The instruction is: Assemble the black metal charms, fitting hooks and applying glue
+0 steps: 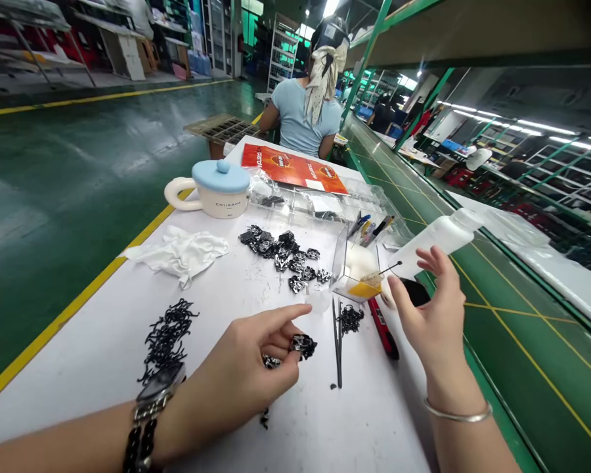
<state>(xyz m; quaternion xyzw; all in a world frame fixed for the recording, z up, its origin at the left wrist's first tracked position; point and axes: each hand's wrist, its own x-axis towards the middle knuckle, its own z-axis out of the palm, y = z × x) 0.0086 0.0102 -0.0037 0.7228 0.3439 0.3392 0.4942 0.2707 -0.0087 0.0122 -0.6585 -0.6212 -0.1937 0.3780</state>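
Observation:
My left hand (pixel 243 358) pinches a small black-and-silver piece (pixel 303 345) between thumb and fingers, index finger stretched out. Under that hand another black-and-silver piece (pixel 270 362) shows partly. My right hand (pixel 436 318) is raised with its fingers apart and nothing in them, close to a thin black-tipped stick (pixel 390 269) by the clear box (pixel 342 279). Between the hands lie black tweezers (pixel 338 348), a small heap of black bits (pixel 350 319) and a red-and-black cutter-like tool (pixel 384 328). More black-and-silver pieces (pixel 280 249) lie piled farther back.
A lidded mug (pixel 221 197), a white cloth (pixel 182 253) and curly black strips (pixel 167 338) occupy the left side. Behind are clear plastic trays (pixel 300 203) and a red printed sheet (pixel 290 169). A white bottle (pixel 438 240) stands tilted at right. A person (pixel 308 112) sits ahead.

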